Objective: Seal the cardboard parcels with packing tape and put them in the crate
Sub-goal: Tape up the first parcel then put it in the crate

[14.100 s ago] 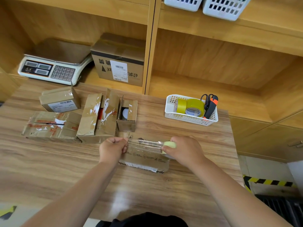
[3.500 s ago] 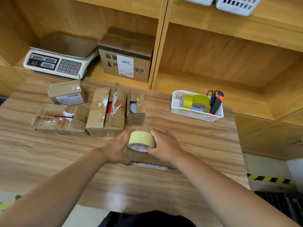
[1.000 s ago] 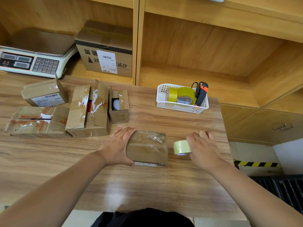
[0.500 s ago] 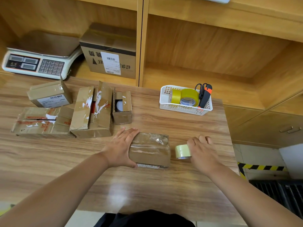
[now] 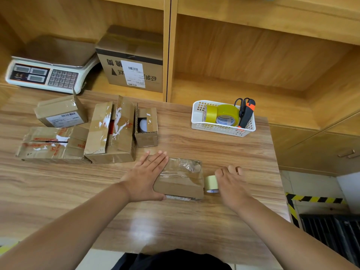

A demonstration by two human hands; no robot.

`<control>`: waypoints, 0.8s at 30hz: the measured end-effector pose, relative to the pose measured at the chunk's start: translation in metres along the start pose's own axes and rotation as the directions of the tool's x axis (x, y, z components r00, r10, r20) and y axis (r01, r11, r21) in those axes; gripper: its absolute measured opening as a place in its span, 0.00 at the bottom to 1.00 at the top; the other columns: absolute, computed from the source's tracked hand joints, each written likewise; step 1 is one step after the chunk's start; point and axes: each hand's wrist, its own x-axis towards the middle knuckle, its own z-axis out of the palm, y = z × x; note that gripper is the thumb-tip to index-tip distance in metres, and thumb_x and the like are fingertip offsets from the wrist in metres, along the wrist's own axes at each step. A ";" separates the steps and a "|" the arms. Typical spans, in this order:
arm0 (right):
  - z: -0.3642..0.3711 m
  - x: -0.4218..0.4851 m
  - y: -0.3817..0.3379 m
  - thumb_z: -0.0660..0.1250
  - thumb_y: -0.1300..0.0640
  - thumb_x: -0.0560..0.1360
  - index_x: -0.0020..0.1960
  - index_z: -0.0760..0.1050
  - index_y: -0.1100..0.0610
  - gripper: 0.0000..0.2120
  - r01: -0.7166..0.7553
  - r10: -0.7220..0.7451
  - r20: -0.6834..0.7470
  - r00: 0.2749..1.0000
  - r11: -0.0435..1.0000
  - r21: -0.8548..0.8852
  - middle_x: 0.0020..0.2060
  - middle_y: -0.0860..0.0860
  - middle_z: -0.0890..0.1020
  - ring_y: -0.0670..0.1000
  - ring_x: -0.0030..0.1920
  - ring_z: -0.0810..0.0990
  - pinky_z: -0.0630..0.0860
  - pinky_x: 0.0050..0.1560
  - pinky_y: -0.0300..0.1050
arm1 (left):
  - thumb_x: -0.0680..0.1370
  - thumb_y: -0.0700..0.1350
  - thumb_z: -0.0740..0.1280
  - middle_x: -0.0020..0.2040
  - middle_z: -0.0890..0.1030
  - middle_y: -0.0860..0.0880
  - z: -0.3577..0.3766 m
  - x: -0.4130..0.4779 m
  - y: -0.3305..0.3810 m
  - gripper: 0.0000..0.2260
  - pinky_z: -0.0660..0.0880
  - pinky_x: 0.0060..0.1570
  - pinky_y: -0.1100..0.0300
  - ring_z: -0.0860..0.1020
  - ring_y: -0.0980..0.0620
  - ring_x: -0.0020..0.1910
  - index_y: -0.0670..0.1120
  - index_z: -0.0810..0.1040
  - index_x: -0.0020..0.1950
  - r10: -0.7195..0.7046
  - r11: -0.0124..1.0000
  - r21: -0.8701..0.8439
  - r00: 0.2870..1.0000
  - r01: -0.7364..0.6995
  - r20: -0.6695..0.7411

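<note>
My left hand (image 5: 146, 176) lies flat-fingered on the nine-o'clock edge of the brown cardboard parcel (image 5: 181, 184), my right hand (image 5: 231, 185) curled round the pale-yellow tape roll (image 5: 212, 183) at its three-o'clock edge, wooden table (image 5: 175, 223) stretching towards six

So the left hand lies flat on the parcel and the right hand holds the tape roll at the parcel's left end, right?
Not quite: the head view shows the right hand holding the tape roll at the parcel's right end, not its left. The left hand does lie flat on the parcel.
</note>
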 end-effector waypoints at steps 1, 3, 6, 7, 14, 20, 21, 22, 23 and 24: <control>-0.001 0.001 -0.003 0.58 0.67 0.69 0.56 0.66 0.54 0.18 0.000 0.000 0.012 1.000 1.000 0.007 0.51 0.50 0.73 0.53 0.56 0.66 0.60 0.55 0.48 | 0.70 0.75 0.52 0.76 0.33 0.47 0.003 0.000 0.000 0.50 0.28 0.70 0.51 0.27 0.50 0.72 0.45 0.29 0.73 0.011 1.000 0.028 1.000 -0.010 -0.016; -0.002 0.003 -0.010 0.58 0.66 0.70 0.56 0.66 0.54 0.17 -0.010 0.010 0.015 1.000 1.000 0.026 0.52 0.50 0.74 0.53 0.57 0.66 0.60 0.56 0.47 | 0.70 0.75 0.49 0.77 0.38 0.44 0.005 0.001 0.000 0.49 0.32 0.71 0.50 0.33 0.47 0.74 0.43 0.35 0.75 0.032 0.996 0.083 0.998 -0.028 -0.045; 0.001 0.005 -0.013 0.60 0.65 0.70 0.57 0.66 0.54 0.16 -0.020 0.019 0.033 0.999 0.999 0.026 0.53 0.50 0.74 0.53 0.57 0.66 0.60 0.55 0.47 | 0.71 0.73 0.48 0.77 0.42 0.43 0.005 0.005 0.007 0.47 0.34 0.72 0.49 0.37 0.46 0.76 0.41 0.40 0.76 0.070 0.989 0.130 0.997 -0.068 -0.014; 0.003 0.005 -0.013 0.61 0.64 0.71 0.57 0.66 0.54 0.16 -0.025 0.024 0.033 0.999 0.999 0.020 0.53 0.50 0.74 0.53 0.57 0.66 0.60 0.54 0.47 | 0.72 0.73 0.49 0.77 0.43 0.42 0.005 0.008 0.011 0.47 0.34 0.72 0.50 0.37 0.46 0.76 0.41 0.40 0.76 0.083 0.988 0.128 0.997 -0.081 -0.009; 0.008 0.006 -0.014 0.64 0.63 0.69 0.57 0.66 0.54 0.17 -0.045 0.045 0.052 0.998 0.999 -0.002 0.54 0.51 0.74 0.55 0.58 0.66 0.60 0.58 0.48 | 0.73 0.72 0.50 0.75 0.31 0.42 0.005 0.040 0.056 0.48 0.28 0.71 0.49 0.28 0.47 0.73 0.40 0.30 0.73 0.154 0.981 0.117 0.988 -0.153 -0.005; 0.011 0.004 -0.010 0.64 0.64 0.70 0.60 0.64 0.55 0.21 -0.054 0.050 0.099 0.994 0.998 0.032 0.57 0.51 0.71 0.56 0.61 0.63 0.59 0.63 0.49 | 0.68 0.68 0.65 0.77 0.44 0.39 -0.012 0.069 0.088 0.53 0.38 0.73 0.42 0.41 0.41 0.76 0.44 0.38 0.77 0.148 0.984 0.089 0.984 -0.157 0.104; 0.012 0.003 -0.009 0.64 0.63 0.70 0.60 0.64 0.55 0.20 -0.061 0.056 0.110 0.992 0.997 0.044 0.57 0.51 0.71 0.55 0.60 0.63 0.59 0.63 0.49 | 0.67 0.67 0.66 0.76 0.49 0.37 -0.016 0.072 0.092 0.52 0.41 0.73 0.42 0.46 0.39 0.76 0.46 0.40 0.77 0.154 0.983 0.088 0.982 -0.164 0.107; 0.013 0.002 -0.006 0.64 0.62 0.71 0.60 0.64 0.54 0.20 -0.078 0.070 0.119 0.990 0.995 0.069 0.57 0.51 0.72 0.55 0.60 0.63 0.59 0.62 0.49 | 0.67 0.66 0.67 0.74 0.54 0.37 -0.019 0.074 0.093 0.52 0.45 0.73 0.43 0.52 0.39 0.74 0.46 0.41 0.77 0.161 0.981 0.089 0.982 -0.170 0.099; 0.013 0.000 -0.002 0.64 0.61 0.71 0.60 0.64 0.53 0.18 -0.101 0.087 0.121 0.989 0.989 0.110 0.57 0.50 0.73 0.54 0.59 0.63 0.58 0.62 0.48 | 0.66 0.66 0.68 0.71 0.58 0.37 -0.022 0.076 0.093 0.52 0.49 0.72 0.44 0.56 0.39 0.71 0.47 0.43 0.77 0.170 0.981 0.084 0.982 -0.176 0.083; 0.013 -0.002 0.003 0.64 0.59 0.72 0.59 0.65 0.52 0.17 -0.116 0.100 0.106 0.989 0.980 0.164 0.56 0.49 0.73 0.53 0.58 0.64 0.58 0.61 0.47 | 0.65 0.67 0.69 0.69 0.61 0.39 -0.025 0.075 0.092 0.52 0.52 0.70 0.45 0.59 0.40 0.68 0.47 0.45 0.77 0.175 0.981 0.069 0.982 -0.180 0.063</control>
